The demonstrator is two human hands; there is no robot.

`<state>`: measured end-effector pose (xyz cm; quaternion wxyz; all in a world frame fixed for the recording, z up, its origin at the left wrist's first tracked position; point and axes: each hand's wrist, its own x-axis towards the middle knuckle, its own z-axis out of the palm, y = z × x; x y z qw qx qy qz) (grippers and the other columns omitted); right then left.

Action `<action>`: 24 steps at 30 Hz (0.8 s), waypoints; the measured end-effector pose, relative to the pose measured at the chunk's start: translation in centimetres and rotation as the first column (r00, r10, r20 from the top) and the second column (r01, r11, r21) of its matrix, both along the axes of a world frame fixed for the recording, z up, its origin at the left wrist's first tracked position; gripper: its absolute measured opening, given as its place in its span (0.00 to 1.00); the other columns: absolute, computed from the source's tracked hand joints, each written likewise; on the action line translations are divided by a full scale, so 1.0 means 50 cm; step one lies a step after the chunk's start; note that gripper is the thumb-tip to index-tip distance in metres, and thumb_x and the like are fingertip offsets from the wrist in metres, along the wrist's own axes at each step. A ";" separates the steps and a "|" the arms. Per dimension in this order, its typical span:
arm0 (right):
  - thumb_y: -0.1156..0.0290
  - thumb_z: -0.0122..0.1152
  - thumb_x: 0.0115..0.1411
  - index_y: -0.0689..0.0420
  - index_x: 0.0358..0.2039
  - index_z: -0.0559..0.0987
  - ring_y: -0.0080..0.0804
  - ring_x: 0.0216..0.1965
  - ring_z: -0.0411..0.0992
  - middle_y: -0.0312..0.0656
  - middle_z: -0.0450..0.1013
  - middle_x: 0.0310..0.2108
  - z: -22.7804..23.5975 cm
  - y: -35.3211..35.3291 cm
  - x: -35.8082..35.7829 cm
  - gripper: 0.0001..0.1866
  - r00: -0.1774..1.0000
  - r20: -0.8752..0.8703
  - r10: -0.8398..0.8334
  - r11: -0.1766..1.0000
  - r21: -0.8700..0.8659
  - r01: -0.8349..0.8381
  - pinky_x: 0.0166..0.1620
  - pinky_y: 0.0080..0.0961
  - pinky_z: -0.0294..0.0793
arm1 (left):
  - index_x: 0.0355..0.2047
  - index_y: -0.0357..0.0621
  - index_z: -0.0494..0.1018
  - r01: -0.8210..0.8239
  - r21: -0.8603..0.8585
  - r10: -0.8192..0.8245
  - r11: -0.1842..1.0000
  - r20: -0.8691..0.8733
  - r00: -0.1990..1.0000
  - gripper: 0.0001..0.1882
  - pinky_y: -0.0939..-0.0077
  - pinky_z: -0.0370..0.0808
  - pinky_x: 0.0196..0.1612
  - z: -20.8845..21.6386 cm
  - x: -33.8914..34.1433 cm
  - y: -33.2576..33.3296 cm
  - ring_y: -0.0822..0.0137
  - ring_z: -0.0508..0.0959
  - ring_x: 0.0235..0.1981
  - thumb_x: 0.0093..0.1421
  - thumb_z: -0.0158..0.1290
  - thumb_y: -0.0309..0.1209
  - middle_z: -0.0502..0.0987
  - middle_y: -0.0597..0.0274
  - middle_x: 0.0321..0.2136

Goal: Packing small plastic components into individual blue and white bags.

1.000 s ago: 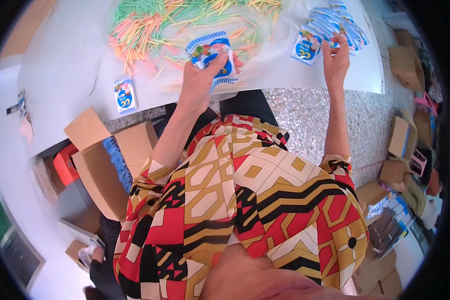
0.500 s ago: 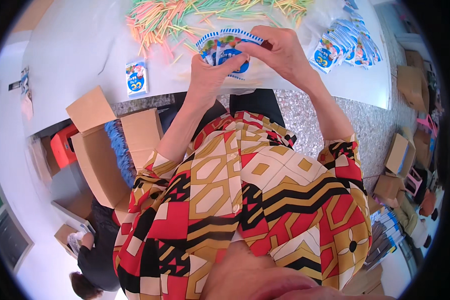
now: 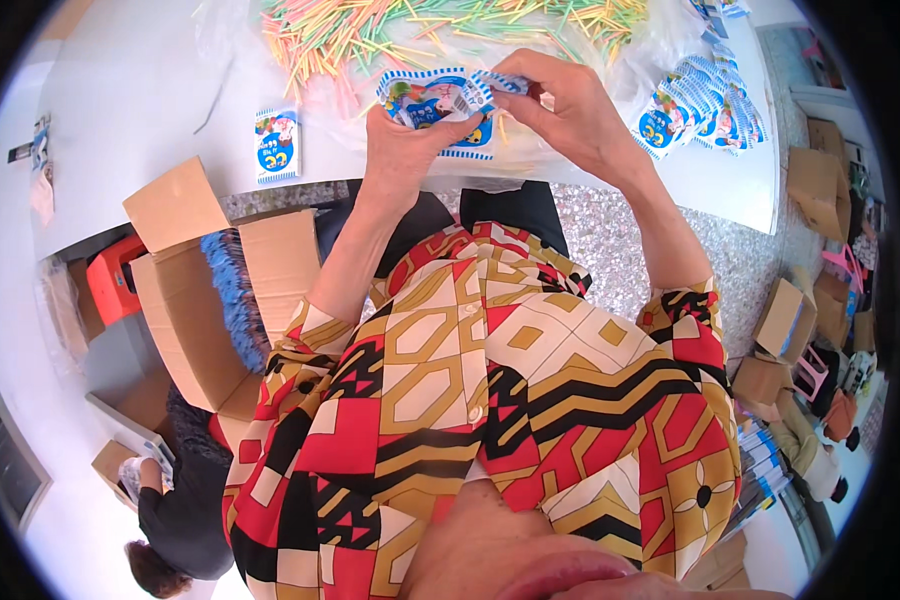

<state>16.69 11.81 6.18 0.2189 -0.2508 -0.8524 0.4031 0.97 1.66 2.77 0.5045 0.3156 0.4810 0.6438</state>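
The held packet [image 3: 422,98] looks like glossy, crinkled plastic film, and the tabletop [image 3: 150,150] smooth with a soft sheen. The left carton [image 3: 185,325] is matt cardboard, the shirt [image 3: 420,345] smooth cloth.

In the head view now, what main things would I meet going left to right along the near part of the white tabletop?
Lone blue-and-white packet → left hand gripping a bunch of packets → right hand pinching their right end → overlapping spread of blue-and-white packets.
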 end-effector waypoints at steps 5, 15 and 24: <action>0.75 0.64 0.51 0.56 0.36 0.77 0.22 0.27 0.66 0.35 0.72 0.35 0.046 -0.010 -0.003 0.11 0.982 -0.181 -0.045 0.980 0.183 0.078 0.30 0.17 0.67 | 0.33 0.36 0.75 -0.046 0.005 0.045 0.999 0.138 0.989 0.12 0.81 0.75 0.36 -0.002 0.000 -0.002 0.75 0.77 0.30 0.46 0.61 0.18 0.78 0.63 0.29; 0.78 0.65 0.44 0.60 0.31 0.75 0.34 0.30 0.73 0.40 0.72 0.36 0.043 -0.040 -0.002 0.12 0.989 -0.035 0.142 0.726 0.683 -0.080 0.30 0.24 0.73 | 0.31 0.36 0.75 -0.032 -0.029 0.032 0.999 0.010 0.999 0.12 0.81 0.73 0.35 -0.008 -0.001 -0.013 0.77 0.75 0.29 0.44 0.61 0.20 0.77 0.66 0.28; 0.79 0.59 0.49 0.61 0.29 0.73 0.39 0.29 0.72 0.42 0.71 0.27 0.036 -0.034 -0.012 0.06 0.989 -0.039 0.144 0.855 0.508 -0.104 0.29 0.27 0.72 | 0.36 0.37 0.74 0.047 -0.120 -0.056 0.992 -0.072 0.996 0.14 0.80 0.74 0.35 0.003 0.004 -0.043 0.75 0.77 0.31 0.46 0.60 0.18 0.77 0.64 0.30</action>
